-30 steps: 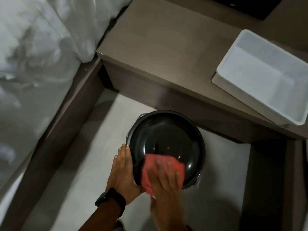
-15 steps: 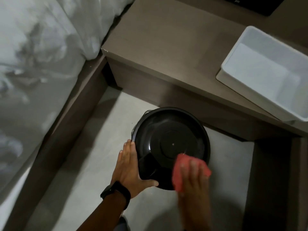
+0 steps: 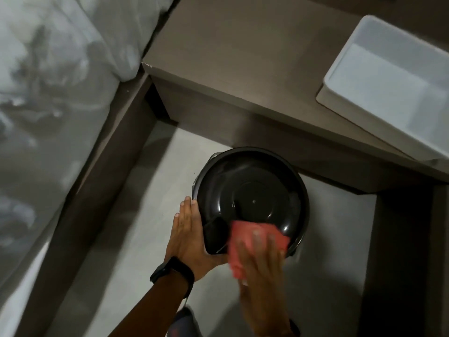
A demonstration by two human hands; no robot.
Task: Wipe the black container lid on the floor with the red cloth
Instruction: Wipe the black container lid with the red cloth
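Note:
A round glossy black container lid (image 3: 252,195) sits on the pale floor below a brown cabinet. My left hand (image 3: 188,235), with a black watch on the wrist, lies flat against the lid's left rim, thumb under its near edge. My right hand (image 3: 263,266) presses the red cloth (image 3: 245,242) onto the near part of the lid; the fingers are blurred and cover the cloth's lower half.
A brown bedside cabinet (image 3: 230,59) stands just behind the lid, with a white plastic tub (image 3: 391,83) on its right side. A bed with white bedding (image 3: 48,98) and a brown frame runs along the left. A dark panel (image 3: 403,251) borders the floor on the right.
My right hand has slid the red cloth from the lid's near right edge back towards the near middle. The left hand has stayed on the left rim.

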